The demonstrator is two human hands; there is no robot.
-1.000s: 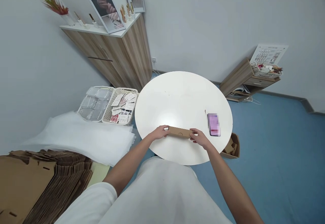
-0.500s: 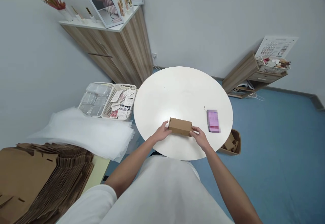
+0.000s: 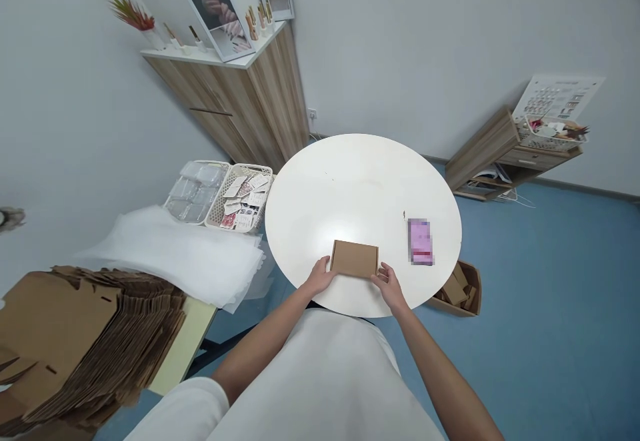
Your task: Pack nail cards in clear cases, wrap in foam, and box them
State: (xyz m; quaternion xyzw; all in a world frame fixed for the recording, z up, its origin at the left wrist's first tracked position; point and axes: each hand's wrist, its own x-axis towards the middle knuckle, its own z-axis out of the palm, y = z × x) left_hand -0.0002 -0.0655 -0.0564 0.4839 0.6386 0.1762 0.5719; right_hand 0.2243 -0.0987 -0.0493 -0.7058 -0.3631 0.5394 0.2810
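Observation:
A small closed brown cardboard box [image 3: 355, 258] is between my two hands, over the near part of the round white table [image 3: 345, 194]. My left hand [image 3: 320, 277] grips its left end, with the thumb on the near side. At the right end, my right hand [image 3: 389, 286] holds the near corner between thumb and fingers. Right of the box lies a phone with a blurred pink-purple screen [image 3: 421, 242]. A tiny dark object [image 3: 404, 214] sits just beyond it, too small to name.
At the left are a stack of flat cardboard blanks [image 3: 145, 341], white foam sheets [image 3: 195, 254] and a white basket of printed cards [image 3: 243, 201]. A carton of folded boxes [image 3: 463, 288] stands on the floor at the right. Behind are a wooden cabinet [image 3: 250, 101] and a low shelf [image 3: 485, 148].
The box has tilted so that its top faces me more and its front side is barely seen. Both hands have come slightly nearer to me with it. My view has shifted a little left.

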